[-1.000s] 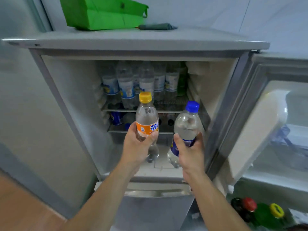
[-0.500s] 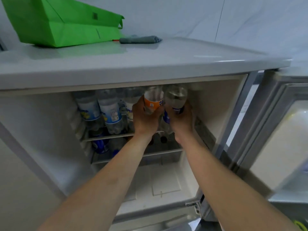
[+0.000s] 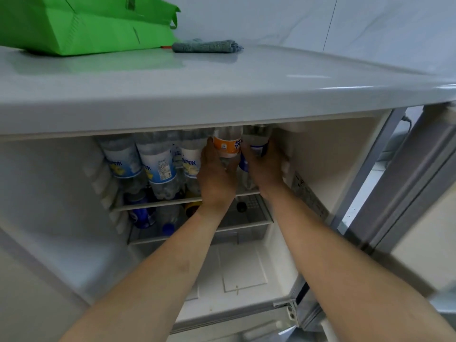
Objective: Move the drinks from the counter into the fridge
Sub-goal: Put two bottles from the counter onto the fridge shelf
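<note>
Both my arms reach into the open fridge [image 3: 320, 154]. My left hand [image 3: 216, 178] grips a clear bottle with an orange label [image 3: 227, 145], upright at the top shelf [image 3: 187, 200]. Beside it, my right hand [image 3: 265, 166] grips a clear bottle with a blue label [image 3: 256, 141]. The two bottles touch each other at the right end of the shelf. Their caps are hidden behind the fridge's top edge. Several bottles with white and blue labels [image 3: 158, 164] stand to the left on the same shelf.
A lower shelf [image 3: 249, 213] holds blue-capped bottles [image 3: 143, 215] lying down and a dark cap. The fridge floor below is bare white. On the fridge top [image 3: 222, 85] lie a green bag [image 3: 81, 25] and a grey cloth [image 3: 207, 46]. The open door [image 3: 419, 183] stands at right.
Both hands carried their bottles up and forward from in front of the fridge to the top shelf. My head came closer and higher, so the fridge top now hides the caps.
</note>
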Available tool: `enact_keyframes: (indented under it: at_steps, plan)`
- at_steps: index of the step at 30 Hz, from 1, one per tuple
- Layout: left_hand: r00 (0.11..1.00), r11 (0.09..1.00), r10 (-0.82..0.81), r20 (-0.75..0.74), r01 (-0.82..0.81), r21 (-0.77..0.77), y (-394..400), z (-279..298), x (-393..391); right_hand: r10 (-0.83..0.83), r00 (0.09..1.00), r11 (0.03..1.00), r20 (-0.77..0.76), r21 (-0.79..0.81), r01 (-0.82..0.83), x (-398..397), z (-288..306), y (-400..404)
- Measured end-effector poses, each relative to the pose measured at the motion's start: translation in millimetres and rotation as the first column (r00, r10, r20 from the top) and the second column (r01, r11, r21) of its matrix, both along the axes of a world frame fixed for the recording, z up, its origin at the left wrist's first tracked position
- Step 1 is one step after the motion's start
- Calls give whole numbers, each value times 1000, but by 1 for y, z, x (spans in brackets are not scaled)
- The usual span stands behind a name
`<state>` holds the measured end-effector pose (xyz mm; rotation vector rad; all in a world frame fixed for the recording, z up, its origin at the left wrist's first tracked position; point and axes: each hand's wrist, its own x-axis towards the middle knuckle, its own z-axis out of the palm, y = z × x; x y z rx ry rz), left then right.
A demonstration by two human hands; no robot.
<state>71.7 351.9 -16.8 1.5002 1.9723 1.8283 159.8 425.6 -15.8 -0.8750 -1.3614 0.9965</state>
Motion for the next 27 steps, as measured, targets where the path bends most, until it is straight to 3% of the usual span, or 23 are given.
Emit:
enact_keyframes:
  at_steps: [3,7,11,16,19,23,27]
  plan:
    - [989,999,49,-139,-51,-16,0,-4,-4,24,994,1000,103,-4,-24,3,-4,1]
    - [984,998,57,-166,-52,37,0,-2,-12,-7,979,1000,203,-10,9,5,-11,3]
    - [961,996,83,-264,-90,-16,-1,-6,-19,-54,964,999,262,12,53,4,-8,2]
    - [953,998,-7,-304,-13,-65,-2,-20,-20,-70,944,997,321,2,73,1,-3,4]
    - [936,998,57,-347,-66,-14,-6,-27,-25,-71,933,997,353,-13,80,2,-3,3]
    - [938,976,206,-280,-175,131,-18,-39,-38,-133,910,989,394,-8,148,-1,-12,-5]
    - [978,982,187,-89,-185,26,-18,-44,-49,-185,875,979,448,5,204,-5,-21,-10]
